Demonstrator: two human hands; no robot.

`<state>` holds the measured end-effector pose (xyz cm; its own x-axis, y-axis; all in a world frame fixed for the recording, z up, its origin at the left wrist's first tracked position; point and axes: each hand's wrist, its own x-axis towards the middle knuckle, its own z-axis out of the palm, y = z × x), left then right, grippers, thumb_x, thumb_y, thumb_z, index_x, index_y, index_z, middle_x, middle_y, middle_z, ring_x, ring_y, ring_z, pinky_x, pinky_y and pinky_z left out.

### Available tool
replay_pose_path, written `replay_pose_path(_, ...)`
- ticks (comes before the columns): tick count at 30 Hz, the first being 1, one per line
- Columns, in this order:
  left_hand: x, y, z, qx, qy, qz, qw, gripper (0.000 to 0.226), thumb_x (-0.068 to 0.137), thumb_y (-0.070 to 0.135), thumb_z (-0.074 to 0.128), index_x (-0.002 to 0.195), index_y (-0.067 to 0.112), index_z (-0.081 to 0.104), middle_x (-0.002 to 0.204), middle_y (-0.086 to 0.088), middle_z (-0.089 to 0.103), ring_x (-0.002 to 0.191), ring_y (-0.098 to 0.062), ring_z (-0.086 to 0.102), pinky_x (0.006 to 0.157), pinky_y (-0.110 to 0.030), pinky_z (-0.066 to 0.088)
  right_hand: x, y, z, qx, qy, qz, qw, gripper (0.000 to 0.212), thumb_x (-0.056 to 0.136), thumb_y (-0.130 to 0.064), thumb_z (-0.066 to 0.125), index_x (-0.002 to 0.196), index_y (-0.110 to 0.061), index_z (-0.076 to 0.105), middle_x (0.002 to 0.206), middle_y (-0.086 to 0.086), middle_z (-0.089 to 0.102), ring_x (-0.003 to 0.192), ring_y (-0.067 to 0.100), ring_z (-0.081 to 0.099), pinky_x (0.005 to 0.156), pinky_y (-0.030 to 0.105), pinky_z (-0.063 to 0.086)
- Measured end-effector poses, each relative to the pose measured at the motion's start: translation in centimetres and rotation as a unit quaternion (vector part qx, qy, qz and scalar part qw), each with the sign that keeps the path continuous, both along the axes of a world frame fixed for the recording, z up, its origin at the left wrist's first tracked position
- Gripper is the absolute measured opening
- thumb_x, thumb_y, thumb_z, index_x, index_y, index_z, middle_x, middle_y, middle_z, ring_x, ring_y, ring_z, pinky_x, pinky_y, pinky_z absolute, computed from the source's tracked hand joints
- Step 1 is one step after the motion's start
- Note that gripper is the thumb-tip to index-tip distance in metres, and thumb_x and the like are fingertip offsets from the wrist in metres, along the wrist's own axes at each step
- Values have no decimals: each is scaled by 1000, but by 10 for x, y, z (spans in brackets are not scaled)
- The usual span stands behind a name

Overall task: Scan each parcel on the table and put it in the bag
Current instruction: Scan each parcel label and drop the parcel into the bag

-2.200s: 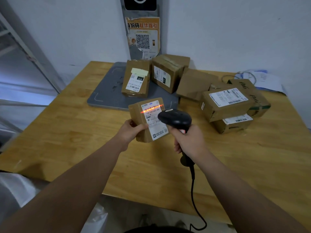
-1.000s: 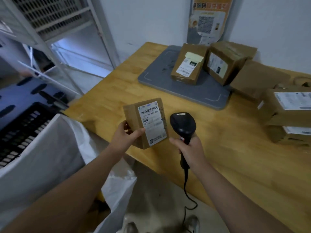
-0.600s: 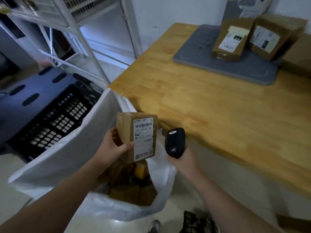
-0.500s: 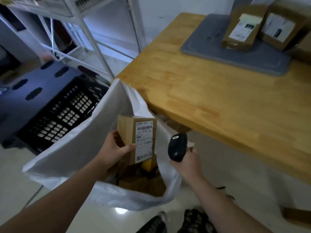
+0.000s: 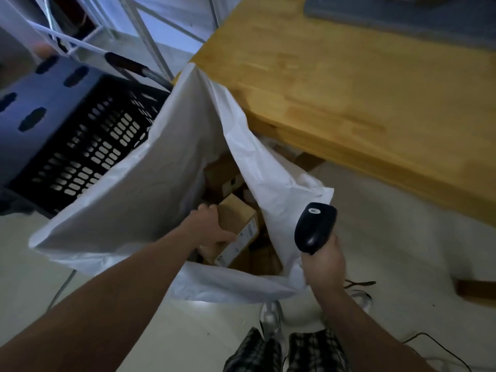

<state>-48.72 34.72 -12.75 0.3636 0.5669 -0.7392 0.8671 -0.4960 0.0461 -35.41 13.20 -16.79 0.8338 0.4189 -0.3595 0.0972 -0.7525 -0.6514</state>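
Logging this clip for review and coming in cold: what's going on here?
A person is bagging a parcel. Their left hand holds a small cardboard parcel inside the mouth of a white bag, just above other boxes lying in it; the parcel is not yet released. Their right hand grips a black barcode scanner beside the bag's rim. The bag stands next to the wooden table.

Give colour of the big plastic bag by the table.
White plastic bag; head view shows it best.
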Motion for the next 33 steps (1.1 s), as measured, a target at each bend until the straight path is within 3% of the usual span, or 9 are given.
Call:
replay_pose_path(5, 19, -11, -47, -135, -6, -32, 990, 88, 82, 65, 59, 151, 20, 29, 155, -5, 31, 135, -25, 39, 107, -39, 39, -2, 2, -14, 1, -19, -16, 1000, 39, 82, 1, 63, 118, 4, 52, 103, 21, 61, 86, 40, 60, 67, 31, 36)
replay_pose_path(8, 26, -16, -70, -130, 52, -87, 986, 46, 92, 48, 56, 125, 16, 61, 121, -5, 62, 102, -18, 60, 79, -28, 48, 1, 4, -19, -6, -20, -19, 1000, 36, 83, -3, 62, 117, 2, 52, 96, 18, 62, 83, 38, 60, 66, 30, 36)
replay_pose_path(11, 29, -13, -79, -107, 51, -106, 987, 29, 88, 45, 61, 98, 18, 69, 95, -2, 66, 80, -15, 61, 63, -25, 43, 4, 4, -20, -17, -20, -8, 1000, 38, 83, -6, 61, 119, 0, 51, 96, 16, 62, 83, 37, 60, 66, 30, 37)
replay_pose_path(14, 36, -9, -67, -83, 13, -91, 992, 37, 84, 56, 59, 97, 21, 62, 95, 0, 63, 83, -16, 60, 69, -29, 49, 8, 2, -19, -16, -12, 4, 1000, 41, 83, -7, 62, 122, -1, 50, 102, 16, 61, 88, 38, 61, 68, 32, 40)
replay_pose_path(17, 48, -7, -42, -64, -29, -116, 991, 30, 93, 45, 54, 105, 16, 57, 104, -2, 58, 91, -17, 53, 75, -30, 42, 15, 2, -10, -8, -11, 18, 1000, 46, 84, -13, 66, 125, -1, 48, 109, 16, 60, 91, 37, 61, 70, 34, 44)
replay_pose_path(20, 60, -10, -11, -59, -104, -110, 987, 32, 99, 33, 50, 121, 13, 59, 112, -1, 59, 97, -15, 53, 81, -28, 43, 27, 4, 7, 1, -11, 29, 1000, 47, 83, -19, 68, 122, -1, 48, 101, 15, 61, 88, 36, 62, 66, 34, 45)
replay_pose_path(26, 101, -25, 52, -53, -201, -114, 972, 43, 97, 39, 53, 131, 14, 55, 125, -4, 60, 109, -20, 57, 89, -30, 48, 69, 2, 59, 56, -7, 21, 998, 43, 85, -20, 70, 120, -5, 51, 111, 13, 60, 91, 31, 61, 66, 28, 38)
replay_pose_path(29, 138, -35, 84, -37, -239, -139, 960, 43, 97, 39, 53, 131, 12, 56, 126, -5, 60, 112, -20, 57, 88, -25, 43, 105, -8, 81, 79, -11, 13, 997, 43, 84, -20, 71, 121, -4, 56, 100, 14, 67, 89, 30, 64, 55, 24, 35)
replay_pose_path(33, 202, -51, 123, -48, -299, -136, 943, 38, 97, 33, 55, 131, 15, 56, 124, -5, 61, 113, -20, 57, 88, -25, 43, 170, -32, 115, 97, -37, -26, 994, 37, 82, -19, 71, 112, -12, 51, 81, 5, 64, 71, 21, 63, 53, 22, 38)
